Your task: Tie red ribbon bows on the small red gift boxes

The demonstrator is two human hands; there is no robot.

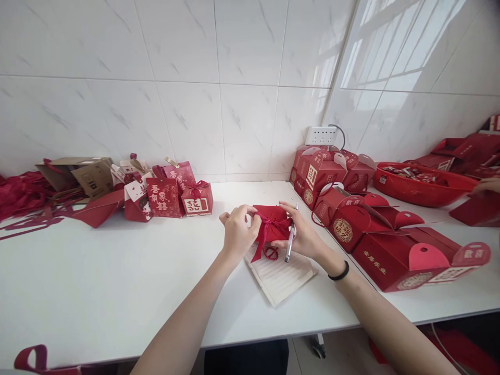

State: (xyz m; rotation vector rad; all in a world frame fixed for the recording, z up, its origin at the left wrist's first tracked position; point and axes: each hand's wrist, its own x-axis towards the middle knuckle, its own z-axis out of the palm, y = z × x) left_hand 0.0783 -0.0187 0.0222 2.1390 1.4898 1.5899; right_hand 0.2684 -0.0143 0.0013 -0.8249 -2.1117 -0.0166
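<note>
A small red gift box (pixel 260 211) with a ribbon bow (pixel 269 223) on top is between my hands over the notepad. My left hand (pixel 239 232) is closed, thumb and forefinger pinching the ribbon at the bow's left side. Curved around the box's right side, my right hand (pixel 302 234) steadies it and also keeps a silver pen (pixel 291 239) upright between its fingers. A lined paper pad (pixel 283 276) lies on the table beneath. One ribbon tail hangs down at the front, beside a dark red beaded or braided loop (pixel 271 253).
Small finished boxes (pixel 197 200), cards and brown paper bags (pixel 91 177) stand at the back left, near a heap of red ribbon (pixel 23 192). Larger red handled boxes (pixel 390 255) line the right side. Behind them is a red basin (pixel 422 192) of wrapped pieces. Another person's hand (pixel 490 186) shows far right.
</note>
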